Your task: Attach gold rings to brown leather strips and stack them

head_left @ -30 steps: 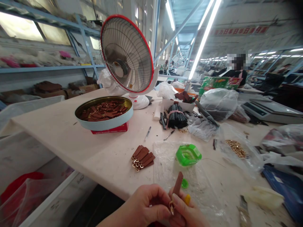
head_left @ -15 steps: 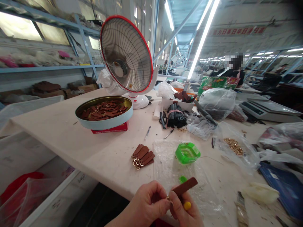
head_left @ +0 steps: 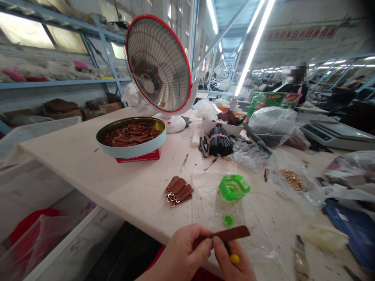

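Observation:
My left hand [head_left: 189, 251] is closed, its thumb and fingers pinching the near end of a brown leather strap [head_left: 234, 233]. Against it, my right hand [head_left: 230, 261] also grips the strap, thumb pressed on the same end. A yellow rounded tip [head_left: 234, 258] sticks out from the right hand; the rest of that object is hidden by the fingers. Just beyond the hands lies a small green cap [head_left: 228, 221] on a clear plastic sheet [head_left: 205, 195], with a green faceted dish [head_left: 234, 188] behind it. Left of the sheet is a fanned pile of brown leather tabs with gold rings [head_left: 178, 190].
A round tin [head_left: 131, 150] of leather tabs rests on a red box at the left, before a red-rimmed fan-shaped heater [head_left: 159, 64]. Gold hardware [head_left: 291, 179] sits in a plastic bag at the right, and a knife with a wrapped handle [head_left: 300, 259] lies nearer. Black strips [head_left: 220, 144] stand bundled behind.
The strap has turned to lie flatter, its free end pointing more to the right. The gold piece seen at its pinched end is now covered by my fingers. The view has shifted slightly.

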`<state>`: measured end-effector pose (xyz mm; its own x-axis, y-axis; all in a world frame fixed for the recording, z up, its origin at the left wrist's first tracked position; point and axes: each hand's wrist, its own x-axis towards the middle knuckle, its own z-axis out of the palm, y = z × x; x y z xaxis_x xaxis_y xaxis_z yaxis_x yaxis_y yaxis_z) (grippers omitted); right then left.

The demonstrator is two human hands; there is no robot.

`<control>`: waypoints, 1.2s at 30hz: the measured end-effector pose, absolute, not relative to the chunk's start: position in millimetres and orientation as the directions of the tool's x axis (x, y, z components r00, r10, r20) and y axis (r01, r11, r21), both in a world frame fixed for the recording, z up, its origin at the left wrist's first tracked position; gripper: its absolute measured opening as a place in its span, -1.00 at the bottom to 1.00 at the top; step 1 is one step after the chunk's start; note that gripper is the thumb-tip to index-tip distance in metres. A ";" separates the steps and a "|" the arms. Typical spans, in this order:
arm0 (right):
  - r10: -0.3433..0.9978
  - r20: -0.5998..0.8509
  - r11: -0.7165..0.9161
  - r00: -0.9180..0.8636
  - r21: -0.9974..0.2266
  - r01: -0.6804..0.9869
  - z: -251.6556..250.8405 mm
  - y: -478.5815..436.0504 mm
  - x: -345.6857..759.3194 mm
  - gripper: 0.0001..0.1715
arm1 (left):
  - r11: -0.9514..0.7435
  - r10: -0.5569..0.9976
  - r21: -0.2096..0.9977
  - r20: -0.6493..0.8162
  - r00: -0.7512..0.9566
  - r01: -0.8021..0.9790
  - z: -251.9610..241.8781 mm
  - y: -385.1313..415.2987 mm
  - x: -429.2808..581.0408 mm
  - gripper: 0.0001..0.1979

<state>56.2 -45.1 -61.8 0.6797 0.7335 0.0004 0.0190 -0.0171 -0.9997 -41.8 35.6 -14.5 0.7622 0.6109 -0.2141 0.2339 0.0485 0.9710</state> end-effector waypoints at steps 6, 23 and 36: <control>0.770 -0.042 -0.082 0.636 -0.996 0.034 -67.3 -36.8 64.4 -0.54 | -0.065 0.700 0.947 -0.181 0.691 0.315 -25.2 39.4 -38.8 -0.81; 0.447 -0.047 -0.131 0.893 -0.991 0.013 -116.8 -34.0 167.0 -0.48 | 0.304 0.617 0.906 -0.424 0.663 0.295 -63.1 63.3 5.3 -0.74; 0.577 -0.046 0.322 0.815 -0.905 -0.278 -64.6 -46.7 136.5 -0.55 | 0.356 0.580 0.887 -0.457 0.675 0.295 -53.0 57.3 2.0 -0.79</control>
<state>136.5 -46.7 -64.6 0.8154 0.5770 -0.0456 -0.2784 0.3219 -0.9049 2.0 57.3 -53.0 0.6749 0.5796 -0.4567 0.2946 0.3557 0.8869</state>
